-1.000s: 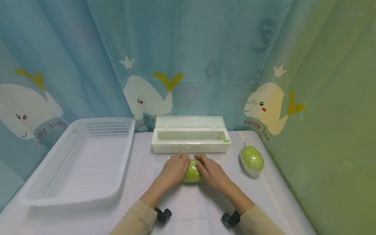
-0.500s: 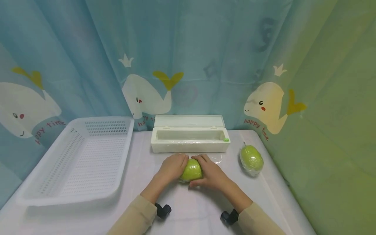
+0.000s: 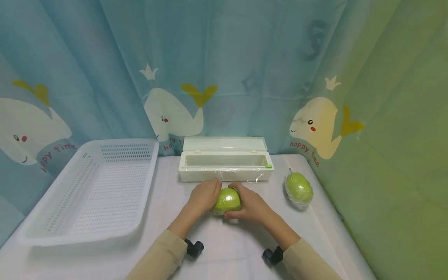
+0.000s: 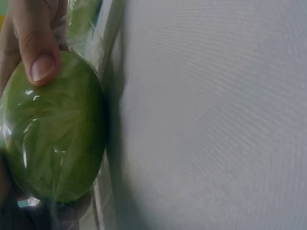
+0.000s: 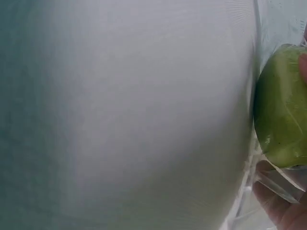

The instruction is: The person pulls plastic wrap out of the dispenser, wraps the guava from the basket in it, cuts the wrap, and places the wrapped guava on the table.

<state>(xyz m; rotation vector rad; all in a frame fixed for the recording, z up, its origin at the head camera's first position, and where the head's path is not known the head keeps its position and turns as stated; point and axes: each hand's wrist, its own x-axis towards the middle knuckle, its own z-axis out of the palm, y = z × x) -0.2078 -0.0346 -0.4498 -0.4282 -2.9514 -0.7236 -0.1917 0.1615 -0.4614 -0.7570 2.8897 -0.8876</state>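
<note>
An oval green fruit (image 3: 227, 200), glossy under clear cling film, is held between the two hands at the middle of the table. The left hand (image 3: 203, 198) curls round its left side, thumb hidden in the head view. From the other side, the right hand (image 3: 253, 206) grips it, fingers over the far end and thumb low on the near side. Creases of film show on the fruit (image 4: 57, 129) in the left wrist view, where one thumb (image 4: 42, 64) presses on it. In the right wrist view film stretches across the fingers (image 5: 273, 196) below the fruit.
Behind the hands stands a white cling film box (image 3: 189, 175), lid raised, with a green slider (image 3: 268, 166) on its edge. A second film-wrapped green fruit (image 3: 299, 188) lies to the right. A white perforated basket (image 3: 150, 186) sits left. Curtains (image 3: 227, 77) surround the table.
The fruit has turned and shifted slightly left in the hands. The right thumb has come round to its near side. Film behind the right hand has risen toward the box front.
</note>
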